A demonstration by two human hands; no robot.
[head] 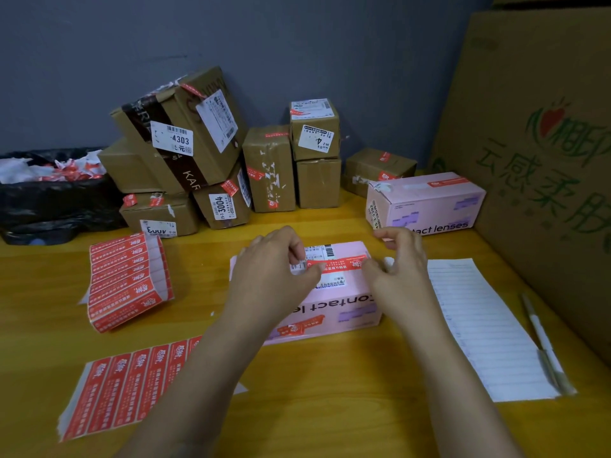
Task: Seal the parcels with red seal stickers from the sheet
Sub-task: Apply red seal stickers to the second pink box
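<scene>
**Sticker going down on pink box: thin, tacky, hold by the ends**

The red seal sticker [337, 263] lies stretched L-R across the top of the pink contact-lens box [330, 312], mid-table, over the shipping label. The left hand [274, 266] pinches its left end, thumb on top and fingers curled. The right hand [396, 269] pinches the right end w/ thumb and forefinger, other fingers loosely curled above. Can't tell how much of the strip is stuck down yet.

Handling, my guess: the sticker is paper-thin, floppy and sticky on the underside, so it'll wrinkle or fold onto itself if slack. Best kept taut by both ends, then smoothed from the centre outward. The box looks like light, thin card, probably dents if squeezed, so press flat on the lid rather than grip the sides.

More stickers are on the flat sheet [122, 388] near the front edge and on the curled sheets [129, 276] to the left. Brown parcels [185, 153] at the back already show red seals, as does a 2nd pink box [426, 200].
</scene>
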